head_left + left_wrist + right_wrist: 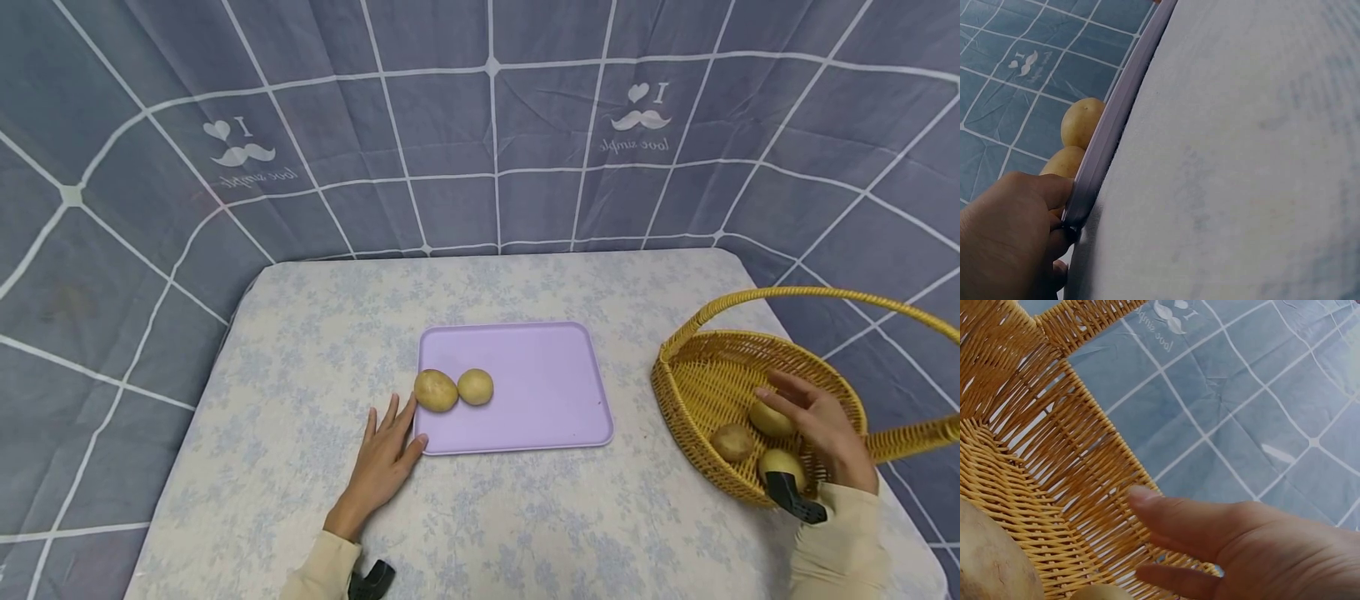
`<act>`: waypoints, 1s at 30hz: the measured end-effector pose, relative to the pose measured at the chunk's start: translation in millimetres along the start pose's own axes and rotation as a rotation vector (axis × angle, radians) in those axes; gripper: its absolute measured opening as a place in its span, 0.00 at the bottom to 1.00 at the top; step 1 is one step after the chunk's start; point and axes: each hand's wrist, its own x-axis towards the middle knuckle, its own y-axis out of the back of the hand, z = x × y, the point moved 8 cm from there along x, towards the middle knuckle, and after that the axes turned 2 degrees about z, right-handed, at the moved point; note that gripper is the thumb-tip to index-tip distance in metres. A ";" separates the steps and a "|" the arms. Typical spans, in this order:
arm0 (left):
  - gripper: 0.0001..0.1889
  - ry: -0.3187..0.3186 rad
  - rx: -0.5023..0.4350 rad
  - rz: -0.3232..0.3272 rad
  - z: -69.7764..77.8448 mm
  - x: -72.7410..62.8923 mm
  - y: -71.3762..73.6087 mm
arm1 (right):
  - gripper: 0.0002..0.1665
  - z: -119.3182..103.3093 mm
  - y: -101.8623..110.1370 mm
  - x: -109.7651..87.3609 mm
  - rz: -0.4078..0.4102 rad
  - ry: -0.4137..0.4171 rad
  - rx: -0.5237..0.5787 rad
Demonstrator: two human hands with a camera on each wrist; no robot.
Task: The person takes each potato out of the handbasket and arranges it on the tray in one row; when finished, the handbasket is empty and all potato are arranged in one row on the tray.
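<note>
My left hand [385, 462] lies at the left edge of a lilac tray [540, 383], thumb and fingertips against its rim. Two potatoes sit side by side on the tray: a larger one [436, 391] near those fingertips and a smaller, rounder one [476, 387]. Over the right side of a yellow wicker basket [705, 375] is my right hand [825, 425], fingers extended and nothing gripped. Beneath or beside it in the basket are a brownish potato [732, 442], a partly covered potato [771, 421] and a paler one [783, 465]. In the right wrist view, a potato [991, 556] appears apart from the fingers.
The basket's tall handle [817, 292] arches over its opening, behind and to the right of my right hand. A pale floral cloth [525, 517] covers the table. Blue-grey checked curtains [450, 125] surround the back and sides.
</note>
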 end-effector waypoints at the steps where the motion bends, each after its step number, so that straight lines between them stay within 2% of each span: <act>1: 0.34 -0.001 -0.001 0.001 0.1 0.0 0.0 | 0.42 0.8 -1.4 -0.1 -0.020 -0.004 0.001; 10: 0.34 -0.014 -0.007 0.014 2.7 0.0 1.1 | 0.45 12.1 -9.7 -3.2 -0.131 -0.093 0.065; 17: 0.34 -0.009 -0.006 0.008 2.1 0.1 1.1 | 0.44 10.3 -10.0 -9.4 -0.144 -0.070 0.044; 20: 0.34 -0.010 -0.005 0.013 1.7 0.0 1.4 | 0.42 8.6 -12.8 -13.6 -0.173 -0.074 0.136; 23: 0.34 -0.018 -0.002 0.024 2.4 -0.4 2.1 | 0.41 7.1 -14.6 -14.9 -0.187 -0.060 0.158; 27: 0.34 -0.025 0.000 0.032 3.3 -0.7 2.8 | 0.39 6.1 -13.5 -11.5 -0.164 -0.008 0.068; 30: 0.34 -0.016 0.000 0.025 3.1 -0.5 2.2 | 0.37 5.7 -12.8 -10.3 -0.156 0.009 0.041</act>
